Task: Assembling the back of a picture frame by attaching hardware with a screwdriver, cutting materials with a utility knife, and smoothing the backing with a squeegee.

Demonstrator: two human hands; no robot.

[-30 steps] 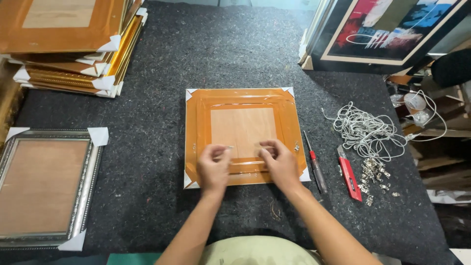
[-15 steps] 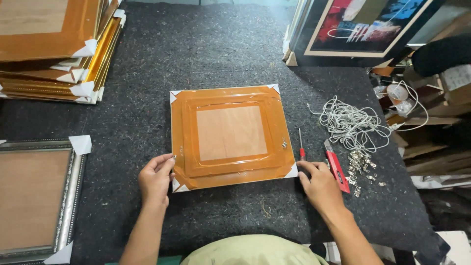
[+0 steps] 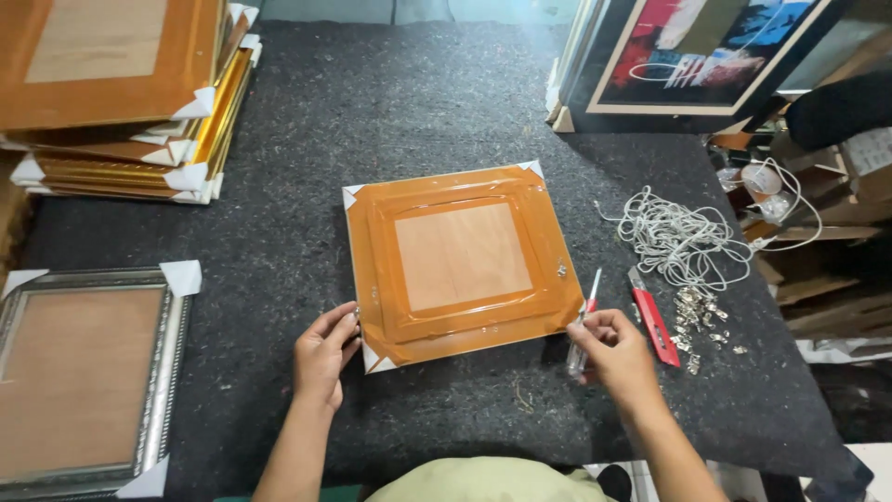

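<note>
Fingers of the right hand (image 3: 618, 351) close around a screwdriver (image 3: 585, 321) just beside the orange frame's (image 3: 455, 265) near right corner; left hand (image 3: 323, 353) fingers rest open against its near left corner. Steadying the frame flat on the counter (image 3: 409, 121) before tipping the blade seems wise.

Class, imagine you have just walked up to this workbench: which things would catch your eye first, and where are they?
The orange picture frame wrapped in clear film lies face down mid-table. The left hand touches its near left corner, and the right hand holds a screwdriver at its near right corner. A stack of similar frames sits far left, and a tangle of white cord lies to the right.
</note>
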